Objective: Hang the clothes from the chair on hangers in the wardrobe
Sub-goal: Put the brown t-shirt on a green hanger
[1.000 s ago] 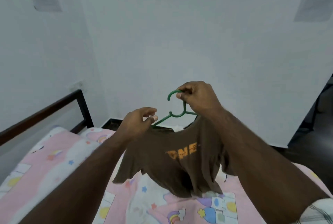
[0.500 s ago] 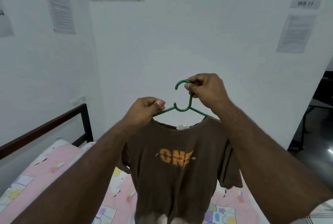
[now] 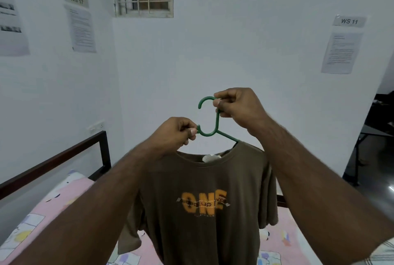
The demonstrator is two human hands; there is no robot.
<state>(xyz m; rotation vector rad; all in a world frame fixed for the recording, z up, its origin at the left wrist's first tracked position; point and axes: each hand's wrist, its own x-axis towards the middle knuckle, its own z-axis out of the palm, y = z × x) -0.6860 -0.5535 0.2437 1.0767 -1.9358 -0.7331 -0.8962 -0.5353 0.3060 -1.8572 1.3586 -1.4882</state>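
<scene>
Shirt rising clear of bed (fully hung); right hand pinching hanger hook, left hand gripping shoulder; heading wardrobe-ward next.

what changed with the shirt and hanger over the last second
Both hands lifted the green hanger and brown T-shirt up off the bed, so the shirt now hangs straight. The right hand keeps pinching the hook, the left hand the hanger's left side.

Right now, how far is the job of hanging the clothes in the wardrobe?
Done: the brown T-shirt already sits on the green hanger. In hand: the right hand grips its hook, the left hand pinches its shoulder, above the bed. Left: hanging it up; no wardrobe is in view.
</scene>
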